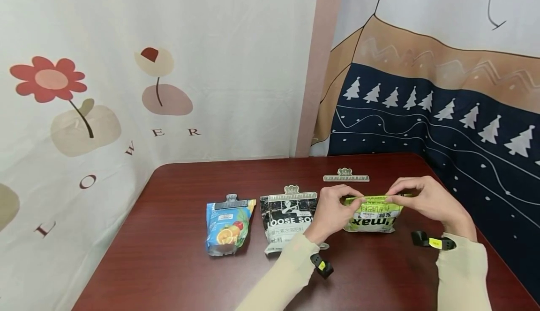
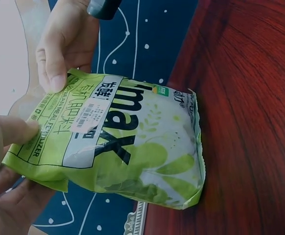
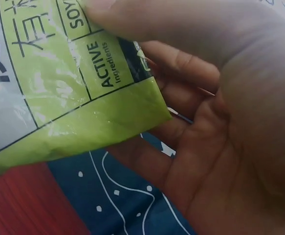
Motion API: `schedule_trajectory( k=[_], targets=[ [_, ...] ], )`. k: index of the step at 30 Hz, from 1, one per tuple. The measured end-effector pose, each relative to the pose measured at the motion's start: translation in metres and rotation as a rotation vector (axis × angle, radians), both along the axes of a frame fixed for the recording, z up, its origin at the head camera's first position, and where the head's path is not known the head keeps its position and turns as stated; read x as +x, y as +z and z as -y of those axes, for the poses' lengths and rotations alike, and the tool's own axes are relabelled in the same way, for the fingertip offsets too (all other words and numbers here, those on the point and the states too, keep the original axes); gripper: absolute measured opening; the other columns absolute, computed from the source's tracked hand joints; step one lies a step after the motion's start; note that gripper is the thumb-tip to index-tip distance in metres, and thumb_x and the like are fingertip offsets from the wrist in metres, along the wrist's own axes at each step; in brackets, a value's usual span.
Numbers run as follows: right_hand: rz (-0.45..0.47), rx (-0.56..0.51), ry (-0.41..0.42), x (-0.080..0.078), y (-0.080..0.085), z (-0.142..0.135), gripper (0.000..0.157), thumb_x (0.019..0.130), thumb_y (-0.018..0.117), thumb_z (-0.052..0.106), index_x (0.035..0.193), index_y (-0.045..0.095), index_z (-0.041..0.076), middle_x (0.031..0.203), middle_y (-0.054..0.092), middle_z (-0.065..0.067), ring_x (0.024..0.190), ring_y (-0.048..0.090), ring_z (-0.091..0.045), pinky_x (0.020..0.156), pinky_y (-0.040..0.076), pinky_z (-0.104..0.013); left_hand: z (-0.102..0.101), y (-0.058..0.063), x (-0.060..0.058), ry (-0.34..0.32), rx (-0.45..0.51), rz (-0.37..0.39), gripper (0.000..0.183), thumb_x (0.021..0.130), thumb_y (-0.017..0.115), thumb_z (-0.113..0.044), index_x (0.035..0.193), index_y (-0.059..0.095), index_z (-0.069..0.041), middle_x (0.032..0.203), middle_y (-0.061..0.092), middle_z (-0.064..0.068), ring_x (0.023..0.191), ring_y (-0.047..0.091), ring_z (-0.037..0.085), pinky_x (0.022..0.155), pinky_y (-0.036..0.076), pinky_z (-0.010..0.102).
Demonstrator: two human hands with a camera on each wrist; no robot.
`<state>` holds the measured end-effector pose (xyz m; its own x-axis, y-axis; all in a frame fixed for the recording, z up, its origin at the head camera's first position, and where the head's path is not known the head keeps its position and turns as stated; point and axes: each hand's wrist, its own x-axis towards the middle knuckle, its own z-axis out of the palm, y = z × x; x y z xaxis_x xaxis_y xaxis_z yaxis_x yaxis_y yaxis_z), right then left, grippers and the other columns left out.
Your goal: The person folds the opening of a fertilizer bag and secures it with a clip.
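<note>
A green fertilizer bag (image 1: pixel 373 215) with "max" printed on it stands on the table at the right. My left hand (image 1: pixel 337 208) pinches its top edge near the left corner, thumb in front and fingers behind. At the other end of that edge, my right hand (image 1: pixel 430 203) pinches it the same way. The left wrist view shows the bag (image 2: pixel 147 142) with its top flattened between both hands. In the right wrist view, the bag's corner (image 3: pixel 132 107) lies between the thumb and the fingers. Behind the bag lies a loose ruler-patterned clip (image 1: pixel 346 178).
To the left stand a black and white bag (image 1: pixel 282 236) topped by a clip (image 1: pixel 292 193), and a blue bag with fruit pictures (image 1: pixel 228 231) closed by a dark clip (image 1: pixel 231 202). The dark red table (image 1: pixel 177 273) meets printed curtains (image 1: pixel 236 90) at its back and right edges.
</note>
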<state>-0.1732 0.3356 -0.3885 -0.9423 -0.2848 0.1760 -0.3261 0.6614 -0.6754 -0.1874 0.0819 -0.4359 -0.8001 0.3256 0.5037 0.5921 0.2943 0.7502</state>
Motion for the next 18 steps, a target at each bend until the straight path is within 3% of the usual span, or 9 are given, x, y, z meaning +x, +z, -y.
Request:
schedule_trajectory(
  k=[12,18],
  targets=[
    [-0.016,-0.01,-0.005,-0.0021,-0.0023,-0.0016,0.005,0.09,0.08,0.021,0.09,0.082,0.025,0.091,0.077,0.004,0.083,0.065,-0.008,0.068,0.054,-0.024,0.002,-0.0023,-0.0003,-0.004,0.039,0.013,0.006,0.093,0.078,-0.02,0.095,0.083,-0.019,0.089,0.079,-0.008,0.048,0.043,-0.008,0.047,0.038,0.009],
    [0.022,-0.025,-0.024,0.0,-0.0028,-0.0062,0.005,0.09,0.08,0.023,0.095,0.082,0.022,0.096,0.076,0.004,0.088,0.064,-0.005,0.07,0.054,-0.023,0.0073,-0.0038,-0.0022,-0.015,0.098,0.081,0.005,0.091,0.08,-0.018,0.095,0.082,-0.016,0.089,0.079,-0.003,0.058,0.059,-0.007,0.057,0.05,0.011]
  ],
)
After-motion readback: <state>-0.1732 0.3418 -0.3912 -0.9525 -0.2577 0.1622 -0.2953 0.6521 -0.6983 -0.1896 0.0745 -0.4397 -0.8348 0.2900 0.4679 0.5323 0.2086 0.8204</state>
